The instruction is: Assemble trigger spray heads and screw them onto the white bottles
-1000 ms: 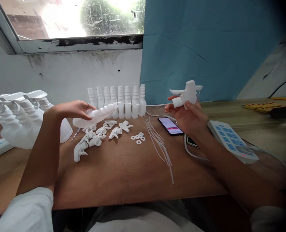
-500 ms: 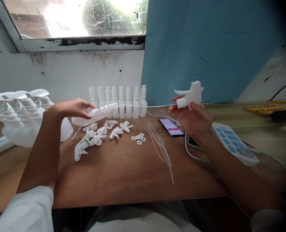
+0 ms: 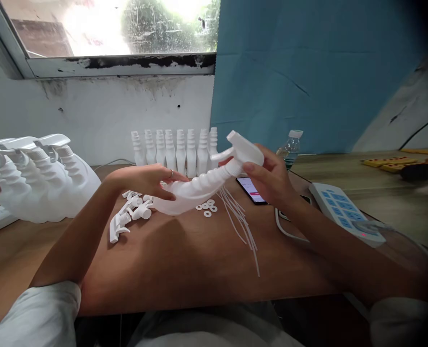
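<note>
My left hand (image 3: 156, 180) is closed around the body of a translucent white spray bottle (image 3: 185, 195), held tilted above the table with its ribbed neck up to the right. My right hand (image 3: 271, 173) grips a white trigger sprayer head (image 3: 244, 152), whose collar sits at the bottle's mouth. Whether the collar is threaded on, I cannot tell. Below the bottle lie loose trigger heads (image 3: 127, 214) on the left, a small group of white washers (image 3: 207, 207) and several thin white tubes (image 3: 240, 217).
A row of white bottles (image 3: 180, 149) stands along the wall. Bottles with sprayer heads (image 3: 36, 183) cluster at the left. To the right are a phone (image 3: 252, 190), a clear capped bottle (image 3: 291, 149), a power strip (image 3: 345, 212) and a white cable (image 3: 286, 231).
Both hands have come together. The bottle has moved right and the sprayer head left and down onto its mouth. The tube that stretched between them no longer shows outside.
</note>
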Demonstrator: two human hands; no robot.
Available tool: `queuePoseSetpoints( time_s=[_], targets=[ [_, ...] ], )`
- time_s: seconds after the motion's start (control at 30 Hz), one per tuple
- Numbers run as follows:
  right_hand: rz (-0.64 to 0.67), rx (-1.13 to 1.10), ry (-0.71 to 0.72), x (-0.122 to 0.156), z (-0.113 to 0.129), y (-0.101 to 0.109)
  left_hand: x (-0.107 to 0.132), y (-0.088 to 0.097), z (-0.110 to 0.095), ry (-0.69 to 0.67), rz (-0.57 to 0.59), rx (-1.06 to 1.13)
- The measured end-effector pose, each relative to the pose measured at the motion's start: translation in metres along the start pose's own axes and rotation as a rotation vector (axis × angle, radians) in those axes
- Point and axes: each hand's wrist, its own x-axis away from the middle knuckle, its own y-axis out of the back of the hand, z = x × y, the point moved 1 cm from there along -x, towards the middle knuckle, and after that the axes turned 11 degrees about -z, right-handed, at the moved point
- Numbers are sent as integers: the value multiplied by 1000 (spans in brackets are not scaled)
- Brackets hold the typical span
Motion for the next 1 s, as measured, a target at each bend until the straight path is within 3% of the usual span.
queuePoseSetpoints(
  time_s=[0.2, 0.3, 0.43, 0.57, 0.63, 0.77, 0.9, 1.0],
  targets=[
    [-8, -93, 10, -5, 7, -34, -10, -16, -7, -113, 55, 243],
    [23, -256, -98, -2, -1, -51, -17, -29, -6, -155, 139, 366],
    [62, -325, -231, 4, -7, -69, -26, -43, -3, -166, 153, 361],
    [95, -290, -269, 8, -8, -81, -18, -33, -5, -156, 158, 326],
    [90, -282, -262, 9, -8, -85, -7, -20, -9, -194, 7, 344],
    [90, -294, -241, 11, -8, -88, 14, 2, -25, -356, -517, 407],
    [115, -311, -280, 13, -7, -89, 20, -1, -39, -373, -935, 372],
    [175, -345, -330, 17, -10, -92, 18, -6, -43, -332, -1089, 322]
  ],
)
